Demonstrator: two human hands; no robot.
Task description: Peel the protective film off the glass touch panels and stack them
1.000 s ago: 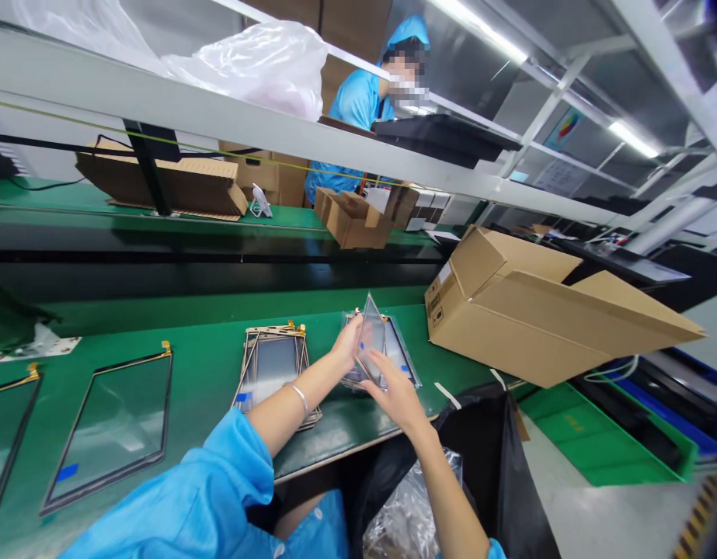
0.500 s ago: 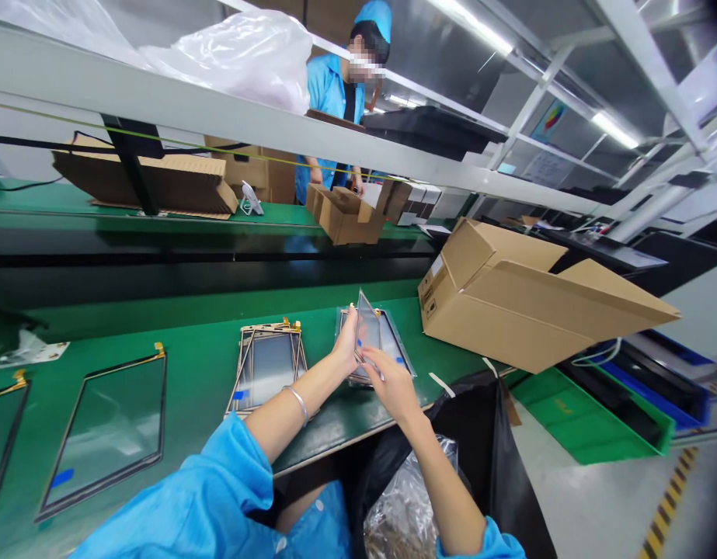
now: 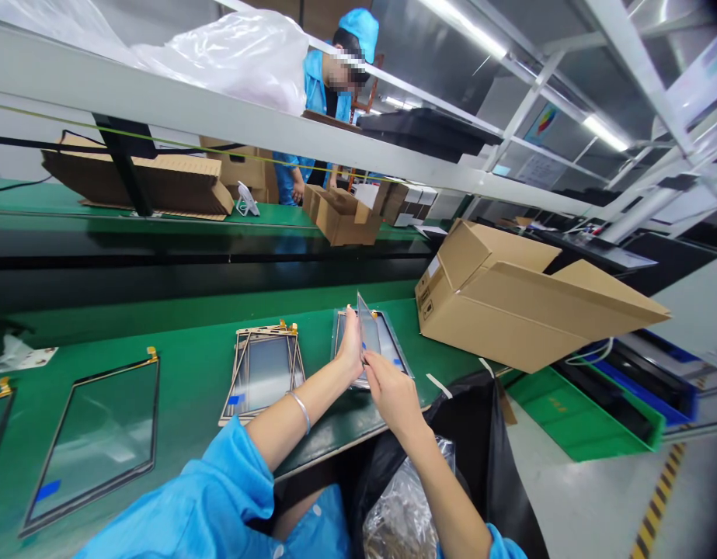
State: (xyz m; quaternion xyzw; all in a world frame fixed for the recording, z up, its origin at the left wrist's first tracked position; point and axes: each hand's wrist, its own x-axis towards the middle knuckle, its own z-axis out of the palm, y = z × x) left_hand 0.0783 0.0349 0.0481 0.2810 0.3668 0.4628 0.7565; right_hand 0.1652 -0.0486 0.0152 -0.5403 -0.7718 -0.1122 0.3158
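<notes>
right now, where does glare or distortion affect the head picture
In the head view, pale reflections streak the glass panel lying at left; head view, centre: the held panel is nearly edge-on, its glare hard to judge; head view, top: a ceiling tube light glows white; head view, right: the large cardboard box looks stretched, probably lens distortion.

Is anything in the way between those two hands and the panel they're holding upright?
Nothing visible: the left hand lies against the panel, and the right hand has its fingertips at the lower edge. The stacked panels lie beyond it.
</notes>
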